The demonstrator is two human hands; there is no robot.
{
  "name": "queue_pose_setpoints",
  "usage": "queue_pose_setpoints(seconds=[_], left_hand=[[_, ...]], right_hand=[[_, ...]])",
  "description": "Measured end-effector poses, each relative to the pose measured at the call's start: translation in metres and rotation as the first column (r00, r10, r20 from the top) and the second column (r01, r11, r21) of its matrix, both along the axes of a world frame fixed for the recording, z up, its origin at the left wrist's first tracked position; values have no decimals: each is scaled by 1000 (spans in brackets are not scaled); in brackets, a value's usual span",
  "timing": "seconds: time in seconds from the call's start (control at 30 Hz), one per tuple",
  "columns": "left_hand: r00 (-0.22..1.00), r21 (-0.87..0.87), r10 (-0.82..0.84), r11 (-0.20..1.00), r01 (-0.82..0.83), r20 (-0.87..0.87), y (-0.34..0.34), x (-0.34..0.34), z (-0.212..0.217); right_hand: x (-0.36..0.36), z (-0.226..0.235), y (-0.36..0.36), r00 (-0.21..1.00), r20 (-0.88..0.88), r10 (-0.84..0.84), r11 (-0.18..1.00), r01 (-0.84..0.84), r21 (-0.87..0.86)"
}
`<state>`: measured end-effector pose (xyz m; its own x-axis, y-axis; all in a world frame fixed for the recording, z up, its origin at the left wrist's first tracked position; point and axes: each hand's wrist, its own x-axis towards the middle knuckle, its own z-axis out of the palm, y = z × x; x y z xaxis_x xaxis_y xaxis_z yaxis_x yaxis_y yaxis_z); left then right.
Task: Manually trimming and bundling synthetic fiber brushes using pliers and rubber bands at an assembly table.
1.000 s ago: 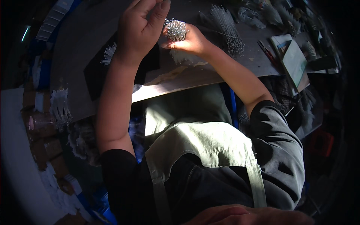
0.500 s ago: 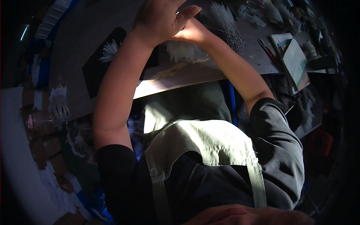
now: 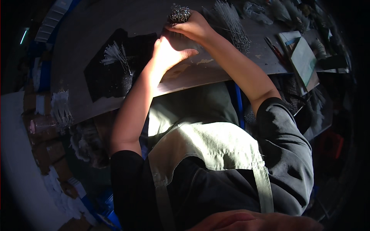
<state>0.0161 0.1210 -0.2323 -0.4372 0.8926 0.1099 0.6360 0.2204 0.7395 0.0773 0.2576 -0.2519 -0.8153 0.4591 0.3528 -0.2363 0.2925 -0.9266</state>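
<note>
My right hand (image 3: 194, 27), at the far middle of the table, is closed round a bundle of thin wire brushes (image 3: 179, 14). Their looped wire ends stick up above the fist. Just below it, sunlit, is my left hand (image 3: 167, 53), its thumb stretched out to the right, away from the fingers. Its fingers point up toward the underside of the right hand, near the bundle's lower part, which is mostly hidden in shadow. Left of my hands, a small fan of white-bristled wire brushes (image 3: 112, 54) lies on a black sheet (image 3: 102, 79).
More wire brushes (image 3: 233, 27) lie on the table (image 3: 142, 15) right of my hands. Another bunch (image 3: 61, 107) rests at the left edge, beside a pinkish clear bottle (image 3: 42, 125). Pliers-like red-handled tools (image 3: 275, 50) and a greenish pad (image 3: 303, 63) sit at the right.
My left hand has come down and toward me, off the top of the bundle, uncovering the wire loops in my right hand. The fan of brushes on the black sheet now shows more fully.
</note>
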Motion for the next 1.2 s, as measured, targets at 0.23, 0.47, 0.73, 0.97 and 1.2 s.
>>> queue_pose_setpoints(seconds=[0.23, 0.47, 0.73, 0.97, 1.2], left_hand=[[1000, -152, -23, 988, 23, 1, 9, -11, -30], [997, -241, -62, 968, 70, 43, -15, -20, -12], [999, -68, -37, 997, 35, -33, -10, -13, -24], [985, 330, -115, 932, 151, -128, -15, -20, -19], [997, 9, -72, 997, 72, -37, -11, -15, -52]], right_hand=[[-3, 0, -27, 987, -65, -149, 988, 145, -52], [21, 38, -3, 957, -77, 279, 806, -190, 560], [11, 4, -25, 995, 66, 76, 980, -62, -187], [35, 16, -33, 960, -252, 125, 992, -124, 22], [27, 7, -40, 996, 10, 83, 995, -82, -53]])
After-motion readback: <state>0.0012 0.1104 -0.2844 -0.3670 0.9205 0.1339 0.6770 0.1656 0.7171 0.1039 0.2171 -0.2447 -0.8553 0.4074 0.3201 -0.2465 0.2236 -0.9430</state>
